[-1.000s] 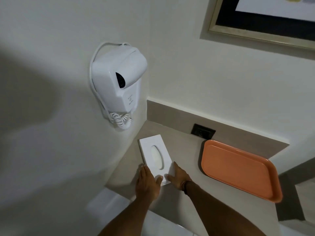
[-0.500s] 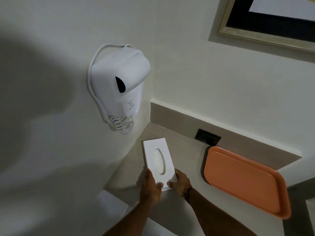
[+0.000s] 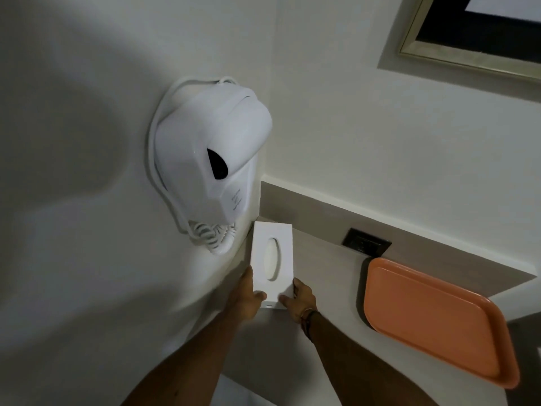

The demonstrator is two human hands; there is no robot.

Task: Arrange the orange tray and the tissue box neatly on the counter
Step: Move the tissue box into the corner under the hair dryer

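A white tissue box (image 3: 272, 259) with an oval opening lies flat on the grey counter (image 3: 328, 276), its far end in the corner where the two walls meet. My left hand (image 3: 246, 297) grips its near left corner and my right hand (image 3: 298, 300) grips its near right corner, thumbs on top. The orange tray (image 3: 433, 323) rests empty on the counter to the right, apart from the box and at an angle to the back wall.
A white wall-mounted hair dryer (image 3: 210, 168) with a coiled cord hangs on the left wall just above the box. A black power socket (image 3: 366, 243) sits in the grey backsplash. A framed mirror (image 3: 480, 30) is on the back wall, upper right.
Both hands have slid the tissue box away from me into the corner and turned it straighter along the left wall. The tray has not moved.
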